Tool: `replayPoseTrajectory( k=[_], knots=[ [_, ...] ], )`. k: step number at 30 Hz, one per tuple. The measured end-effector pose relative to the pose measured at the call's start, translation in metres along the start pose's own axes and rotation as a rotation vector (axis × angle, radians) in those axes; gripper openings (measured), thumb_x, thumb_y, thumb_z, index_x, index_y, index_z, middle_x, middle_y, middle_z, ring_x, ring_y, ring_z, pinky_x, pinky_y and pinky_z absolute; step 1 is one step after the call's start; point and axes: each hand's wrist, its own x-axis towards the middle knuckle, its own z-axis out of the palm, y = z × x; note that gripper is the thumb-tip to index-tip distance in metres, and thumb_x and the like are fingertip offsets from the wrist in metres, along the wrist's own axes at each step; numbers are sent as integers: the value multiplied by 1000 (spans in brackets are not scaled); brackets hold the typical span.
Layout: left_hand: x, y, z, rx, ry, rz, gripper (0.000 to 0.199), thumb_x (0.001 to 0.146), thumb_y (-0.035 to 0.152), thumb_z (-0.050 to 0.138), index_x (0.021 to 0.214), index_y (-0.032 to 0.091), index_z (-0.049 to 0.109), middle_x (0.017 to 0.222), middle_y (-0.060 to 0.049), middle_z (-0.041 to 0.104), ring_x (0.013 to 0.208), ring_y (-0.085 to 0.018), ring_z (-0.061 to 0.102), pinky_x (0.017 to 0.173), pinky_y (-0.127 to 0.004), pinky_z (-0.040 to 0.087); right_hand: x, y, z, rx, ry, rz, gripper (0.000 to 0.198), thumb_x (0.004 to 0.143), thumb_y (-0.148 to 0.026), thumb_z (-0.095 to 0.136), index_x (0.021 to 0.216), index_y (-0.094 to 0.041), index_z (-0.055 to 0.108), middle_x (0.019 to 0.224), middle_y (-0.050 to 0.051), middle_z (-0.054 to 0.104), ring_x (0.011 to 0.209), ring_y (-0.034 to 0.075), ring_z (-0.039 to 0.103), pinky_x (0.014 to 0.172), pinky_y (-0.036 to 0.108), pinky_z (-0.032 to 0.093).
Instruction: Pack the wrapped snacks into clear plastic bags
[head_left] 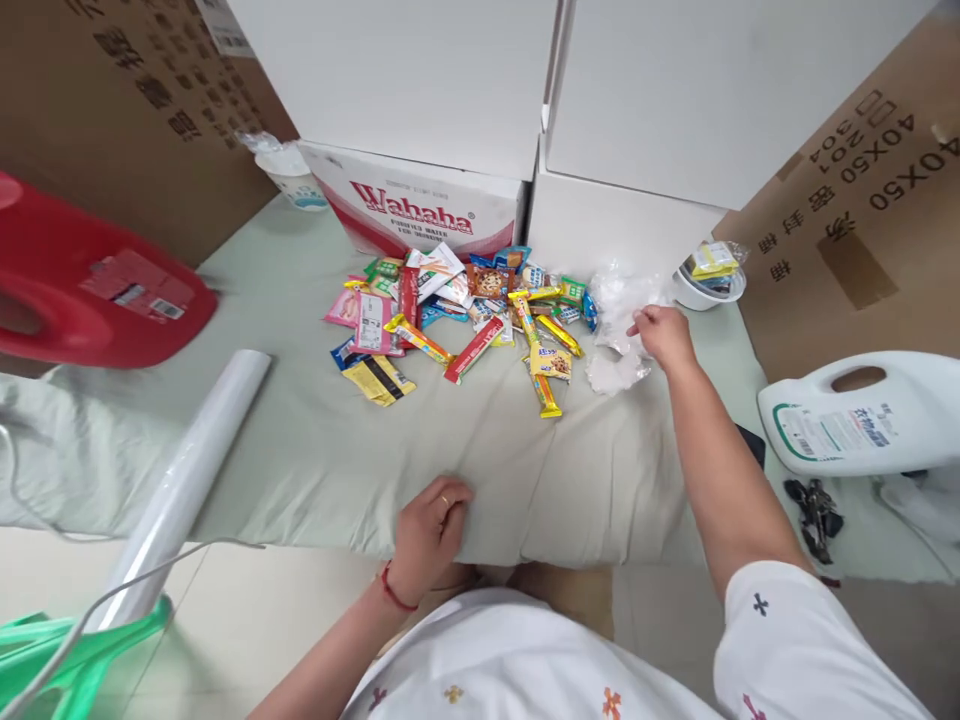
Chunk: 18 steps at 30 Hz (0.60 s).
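My right hand [664, 336] reaches forward, its thumb and fingers pinched at the edge of a crumpled clear plastic bag [619, 305]. Left of the bag lies a loose pile of wrapped snacks, among them a red bar [474, 349], a yellow cookie packet [550, 362], a pink packet [379, 322] and a brown cookie packet [490, 282]. Close to the cloth's front edge rests my left hand [431, 525], fingers curled in with nothing visible in them. It wears a ring and a red wrist cord.
A Wahaha carton [420, 212] stands behind the pile. A white bowl [712, 290] with packets sits right. Also around are a white detergent jug [862, 415], keys [816, 518], a red jug [97, 280], a plastic roll [191, 480] and a paper cup [294, 178].
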Motion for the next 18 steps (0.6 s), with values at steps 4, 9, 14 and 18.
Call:
replayPoseTrajectory(
  k=[4, 9, 14, 18],
  knots=[
    [34, 32, 13, -343, -63, -218, 18, 92, 29, 54, 84, 20, 67, 79, -3, 64, 72, -14, 60, 63, -25, 48, -84, -11, -13, 247, -36, 67, 37, 91, -51, 59, 76, -19, 72, 61, 1, 60, 59, 15, 51, 59, 27, 40],
    [74, 73, 40, -926, -187, -670, 48, 86, 64, 63, 103, 20, 62, 92, -4, 65, 66, -11, 61, 45, -19, 37, -184, -40, -12, 473, -223, -58, 32, 93, -50, 61, 82, -24, 75, 73, 2, 65, 70, 18, 60, 66, 30, 48],
    [74, 85, 60, -1009, -290, -715, 52, 67, 54, 87, 95, 18, 62, 72, 3, 60, 57, -8, 55, 45, -18, 34, -222, -50, 1, 605, -312, -91, 24, 91, -45, 65, 95, -26, 80, 98, 6, 73, 87, 22, 67, 81, 34, 53],
    [66, 78, 67, -926, -56, -634, 47, 66, 51, 87, 85, 18, 60, 66, 6, 56, 50, -5, 45, 48, -20, 35, -234, -53, 13, 1010, -305, 345, 47, 91, -62, 61, 114, -25, 76, 99, 8, 75, 87, 22, 69, 74, 34, 57]
  ],
)
